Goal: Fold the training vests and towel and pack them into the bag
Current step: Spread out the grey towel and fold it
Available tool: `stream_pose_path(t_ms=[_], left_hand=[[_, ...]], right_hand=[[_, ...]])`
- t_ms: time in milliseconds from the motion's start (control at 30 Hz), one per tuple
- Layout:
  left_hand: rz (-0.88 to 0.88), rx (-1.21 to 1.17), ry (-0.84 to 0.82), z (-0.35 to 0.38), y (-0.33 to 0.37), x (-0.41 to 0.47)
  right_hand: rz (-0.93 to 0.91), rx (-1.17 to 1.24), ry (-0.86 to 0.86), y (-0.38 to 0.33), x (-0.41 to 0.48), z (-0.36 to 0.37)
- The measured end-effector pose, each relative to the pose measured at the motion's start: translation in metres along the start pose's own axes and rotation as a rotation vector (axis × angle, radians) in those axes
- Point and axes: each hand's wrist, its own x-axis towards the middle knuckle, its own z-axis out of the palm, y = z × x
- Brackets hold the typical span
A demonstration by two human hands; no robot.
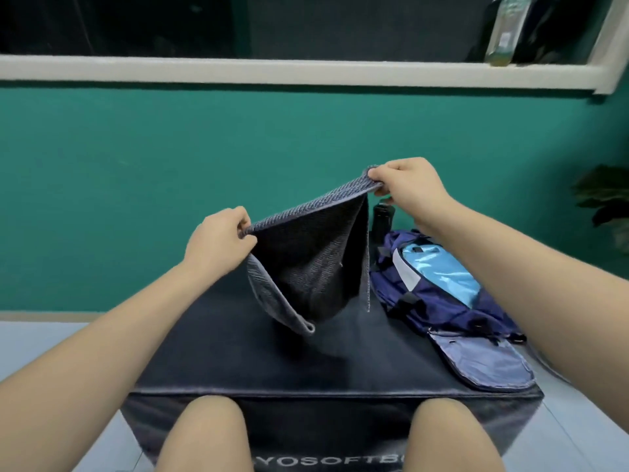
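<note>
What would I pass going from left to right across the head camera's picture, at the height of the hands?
First the left hand → towel → right hand → plant at the right edge.

Dark padded box [221, 362] before teal wall [170, 165], bottle [505, 32] on white ledge [238, 71] above.

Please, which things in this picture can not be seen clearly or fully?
Box lettering: head view, cut off by the bottom edge and the knees.
Dark object behind the bag: head view, partly hidden by the bag and the towel.
Bottle on the sill: head view, top cut off by the upper edge.
Plant: head view, right edge cuts it.
</note>
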Motion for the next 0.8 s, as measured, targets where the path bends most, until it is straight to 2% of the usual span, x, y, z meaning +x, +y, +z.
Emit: stream_pose_path(t_ms=[300, 600, 667, 800], left_hand=[[-0.100, 0.070, 0.038, -0.048, -0.042, -0.004], [-0.125, 0.246, -0.059, -0.067, -0.084, -0.029], [-0.096, 0.204, -0.070, -0.058, -0.090, -0.036], [-0.152, 0.035, -0.083, -0.045, -0.098, -0.044]], right_hand=[[0.023, 0.027, 0.085, -0.041, -0.010, -0.057], [0.165, 0.010, 0.008, -0.033, -0.019, -0.070], [0.169, 0.023, 0.003, -0.036, -0.019, -0.071], [0.184, 0.022, 0.012, -0.042, -0.020, -0.079]])
